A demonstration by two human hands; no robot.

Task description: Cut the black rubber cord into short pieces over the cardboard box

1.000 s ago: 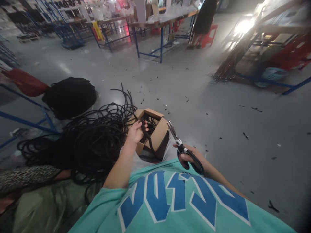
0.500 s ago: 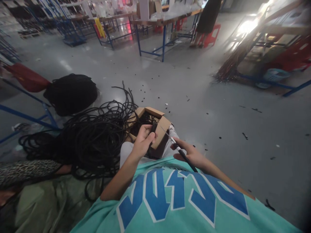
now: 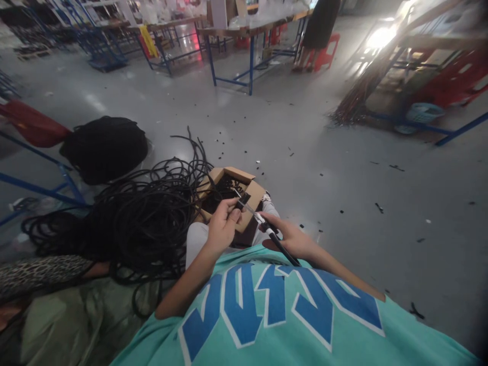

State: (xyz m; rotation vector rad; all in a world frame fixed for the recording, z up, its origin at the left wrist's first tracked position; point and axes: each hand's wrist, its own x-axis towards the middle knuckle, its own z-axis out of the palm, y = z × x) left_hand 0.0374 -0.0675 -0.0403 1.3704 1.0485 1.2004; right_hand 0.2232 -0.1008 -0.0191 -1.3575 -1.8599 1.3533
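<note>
My left hand [image 3: 223, 221] is closed on a short bundle of black tubing [image 3: 241, 202], whose ends stick out past my thumb over the box. In my right hand [image 3: 287, 235] is a scissor-like cutting tool [image 3: 272, 235] with thin metal blades, white bands and a long black handle. Its blades reach the tubing just beyond my left fingertips, one on each side as far as I can see. Below sits an open cardboard box [image 3: 256, 195] between my legs, with many small black pieces [image 3: 229, 185] in it.
A big tangle of black tubing [image 3: 141, 218] lies left of the box, with a round black bundle [image 3: 104, 147] behind it. Black scraps dot the grey floor [image 3: 305, 127]. Another person's leg [image 3: 41, 269] is at left. Blue-legged tables [image 3: 249, 61] stand ahead.
The cutting tool in my right hand has moved left and forward, from beside the tubing to right at it. My left hand keeps its hold. The whole view has shifted slightly.
</note>
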